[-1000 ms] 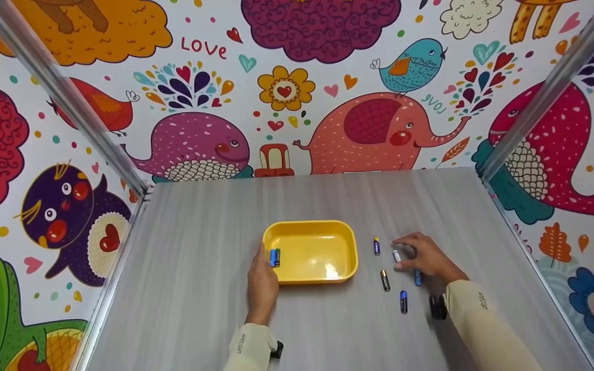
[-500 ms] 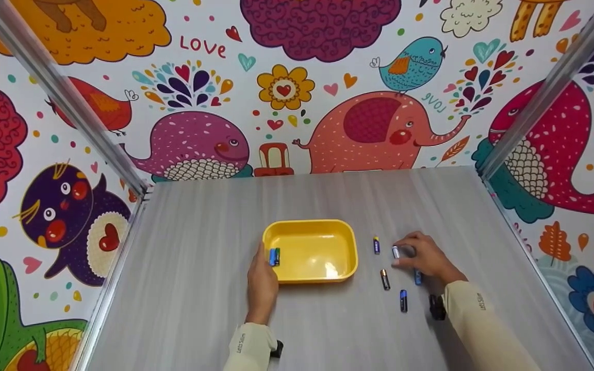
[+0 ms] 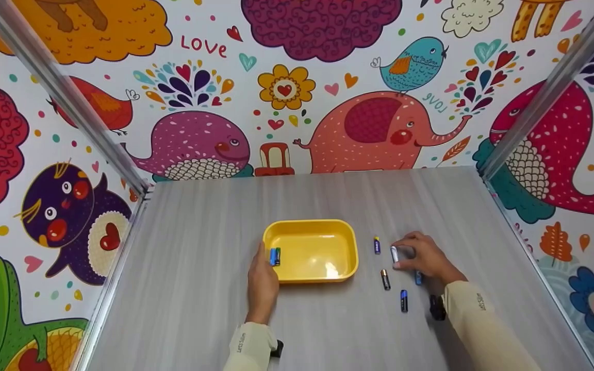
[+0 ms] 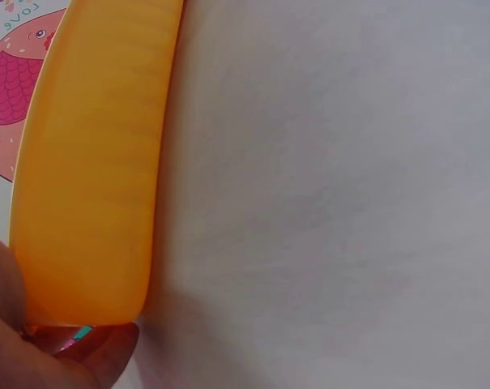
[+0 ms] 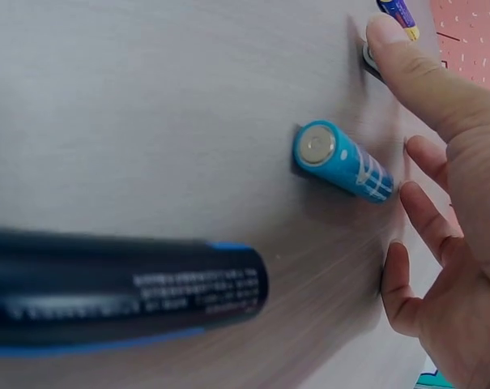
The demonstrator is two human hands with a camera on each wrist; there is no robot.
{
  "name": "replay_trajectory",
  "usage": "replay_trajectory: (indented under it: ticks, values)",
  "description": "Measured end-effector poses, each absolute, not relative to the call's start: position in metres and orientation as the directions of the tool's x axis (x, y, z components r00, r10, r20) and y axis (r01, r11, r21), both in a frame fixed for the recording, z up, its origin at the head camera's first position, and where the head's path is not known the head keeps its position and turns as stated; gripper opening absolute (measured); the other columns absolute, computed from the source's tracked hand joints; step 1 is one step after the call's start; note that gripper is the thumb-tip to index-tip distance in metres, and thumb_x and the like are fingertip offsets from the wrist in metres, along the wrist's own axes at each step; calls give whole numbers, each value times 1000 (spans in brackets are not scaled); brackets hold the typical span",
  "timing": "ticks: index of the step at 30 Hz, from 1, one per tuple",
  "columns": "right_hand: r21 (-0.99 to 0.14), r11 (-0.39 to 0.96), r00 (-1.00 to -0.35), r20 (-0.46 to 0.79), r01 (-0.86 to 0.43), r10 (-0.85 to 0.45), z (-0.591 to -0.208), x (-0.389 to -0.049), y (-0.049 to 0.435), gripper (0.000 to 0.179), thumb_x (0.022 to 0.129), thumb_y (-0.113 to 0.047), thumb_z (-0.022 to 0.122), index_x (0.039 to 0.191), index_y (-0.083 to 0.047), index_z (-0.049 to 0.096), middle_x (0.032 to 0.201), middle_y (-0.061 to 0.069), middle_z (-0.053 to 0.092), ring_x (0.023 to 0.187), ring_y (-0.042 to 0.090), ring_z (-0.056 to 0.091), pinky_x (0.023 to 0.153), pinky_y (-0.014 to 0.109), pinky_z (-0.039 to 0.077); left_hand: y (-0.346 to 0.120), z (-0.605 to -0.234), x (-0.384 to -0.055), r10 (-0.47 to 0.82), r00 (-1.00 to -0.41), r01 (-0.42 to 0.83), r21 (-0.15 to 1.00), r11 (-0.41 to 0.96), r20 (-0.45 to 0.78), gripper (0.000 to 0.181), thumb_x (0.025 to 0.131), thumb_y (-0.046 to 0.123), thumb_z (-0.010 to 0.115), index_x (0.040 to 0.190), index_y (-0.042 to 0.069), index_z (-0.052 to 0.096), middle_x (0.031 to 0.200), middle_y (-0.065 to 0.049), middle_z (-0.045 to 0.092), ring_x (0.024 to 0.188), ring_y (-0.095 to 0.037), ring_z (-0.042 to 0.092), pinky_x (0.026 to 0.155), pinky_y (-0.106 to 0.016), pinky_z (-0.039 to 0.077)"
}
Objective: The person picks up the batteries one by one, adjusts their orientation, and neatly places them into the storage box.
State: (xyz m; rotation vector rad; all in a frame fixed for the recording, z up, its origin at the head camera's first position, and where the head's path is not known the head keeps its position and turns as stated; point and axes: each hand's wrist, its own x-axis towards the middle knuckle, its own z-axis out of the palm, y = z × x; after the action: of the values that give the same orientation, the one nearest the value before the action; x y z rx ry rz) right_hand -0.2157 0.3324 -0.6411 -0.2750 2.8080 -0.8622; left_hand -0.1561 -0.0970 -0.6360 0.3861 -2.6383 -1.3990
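Observation:
My left hand (image 3: 263, 278) grips the left end of a yellow tray (image 3: 310, 281); its thumb and fingers are at the tray's corner in the left wrist view. Inside, by that end, a blue battery (image 3: 273, 256) and a green battery (image 3: 277, 256) lie side by side. To the right of the tray, my right hand (image 3: 426, 256) pinches a silver-white battery (image 3: 394, 254) between thumb and index finger, at the tabletop. Under that hand lies a light blue battery (image 5: 342, 160), partly covered in the head view. The pinched battery is mostly hidden behind the thumb in the right wrist view.
Around the right hand lie a purple-and-yellow battery (image 3: 377, 245), a black-and-copper battery (image 3: 385, 280) and a dark blue-black battery (image 3: 404, 301). Metal posts (image 3: 521, 123) and brightly printed walls (image 3: 281, 46) bound the grey table (image 3: 199, 232).
The right thumb and index finger have drawn together on the silver-white battery, which has shifted slightly left. The left hand and the tray stay in place.

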Motion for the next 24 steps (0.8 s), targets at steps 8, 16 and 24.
replay_trajectory:
  ticks: [8,16,24]
  values:
    - [-535,831,-972,-70,-155,-226,-643,-215,330,56,75,-42,89,124,-19,74,129,11,60,121,35,50,103,58,47,-96,-635,-158,-290,-956,-177,851,494,-31,58,106,6,38,163,14,27,164,-5,37,135,-21,49,117,-45,41]
    - [-566,822,-979,-120,-67,-163,-643,-213,328,54,77,-39,89,122,-17,71,133,11,58,123,35,49,104,59,47,-96,-633,-158,-297,-954,-194,839,508,-41,57,106,8,38,162,13,29,164,-8,38,138,-22,48,119,-47,39]
    - [-599,797,-984,-83,-75,-155,-641,-211,325,50,76,-34,90,118,-15,70,130,11,60,115,33,52,98,55,50,-97,-634,-158,-288,-957,-194,829,525,-41,58,106,7,39,163,14,27,165,-7,36,142,-22,45,121,-47,36]
